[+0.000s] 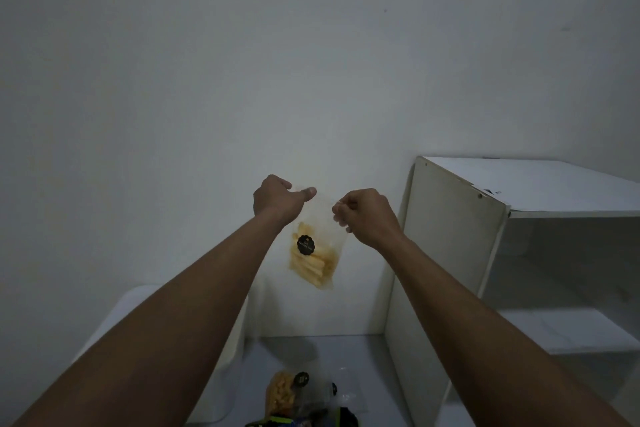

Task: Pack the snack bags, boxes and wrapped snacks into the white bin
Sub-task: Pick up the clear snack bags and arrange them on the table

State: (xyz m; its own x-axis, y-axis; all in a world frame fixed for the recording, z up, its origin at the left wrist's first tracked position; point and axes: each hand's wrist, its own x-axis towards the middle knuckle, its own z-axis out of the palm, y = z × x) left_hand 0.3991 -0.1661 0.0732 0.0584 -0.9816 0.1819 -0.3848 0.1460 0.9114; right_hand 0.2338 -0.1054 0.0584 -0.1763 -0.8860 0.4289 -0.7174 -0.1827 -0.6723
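both hands [277, 199] [363, 215] outstretched, apparently pinching clear snack bag [311, 253] aloft.

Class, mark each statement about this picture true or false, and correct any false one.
1. Both the left hand and the right hand pinch the top of the clear snack bag. True.
2. That bag lies inside the white bin. False: it hangs in the air.
3. The bag carries a round black label. True.
4. The white shelf unit stands to the person's left. False: it stands to their right.
5. More snack bags lie on the surface below. True.
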